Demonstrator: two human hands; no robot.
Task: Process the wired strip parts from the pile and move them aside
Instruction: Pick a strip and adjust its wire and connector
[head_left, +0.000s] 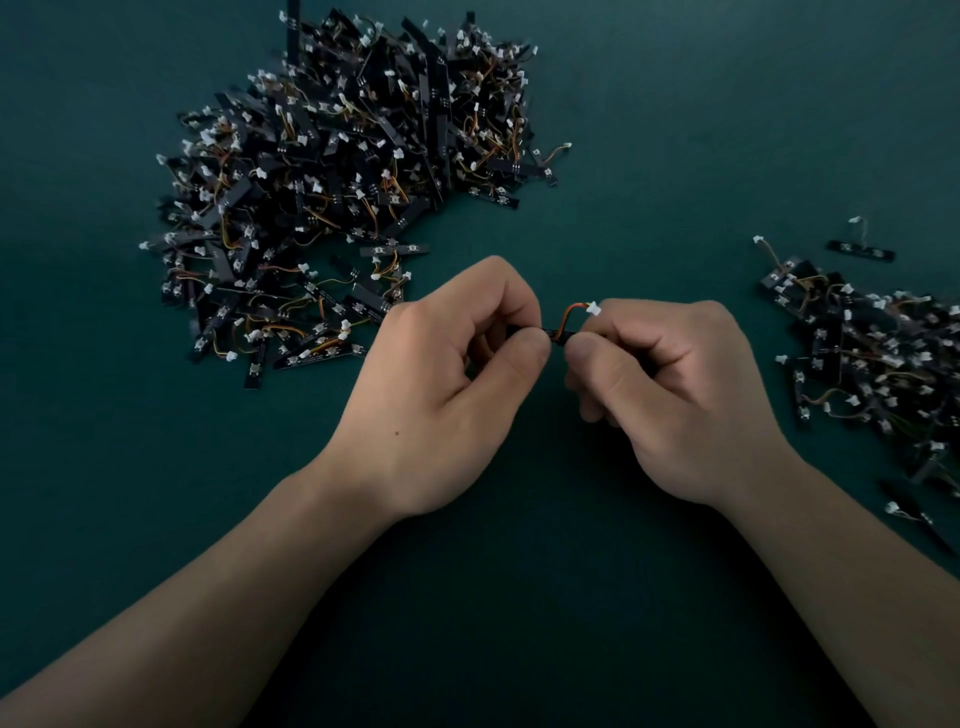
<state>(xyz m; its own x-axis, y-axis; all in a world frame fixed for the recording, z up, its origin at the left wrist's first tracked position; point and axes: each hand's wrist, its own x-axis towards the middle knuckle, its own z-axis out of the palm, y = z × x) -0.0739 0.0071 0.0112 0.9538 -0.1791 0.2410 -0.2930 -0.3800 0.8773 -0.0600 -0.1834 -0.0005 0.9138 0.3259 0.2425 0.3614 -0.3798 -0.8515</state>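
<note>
A big pile of black wired strip parts (343, 171) with white connectors and orange wires lies at the upper left of the dark green table (675, 130). Between my hands is one wired strip part (558, 332), held above the table in the middle. My left hand (452, 374) pinches its left end between thumb and curled fingers. My right hand (670, 384) pinches its right end. The part's orange-red wire loops up to a white connector (593, 309) just above my right fingers. Most of the strip is hidden by my fingers.
A second, smaller heap of strip parts (878, 364) lies at the right edge. One loose strip (860, 248) sits just behind it, and another (914, 514) lies near its front. Bare green table surface lies between the two heaps and in front of my hands.
</note>
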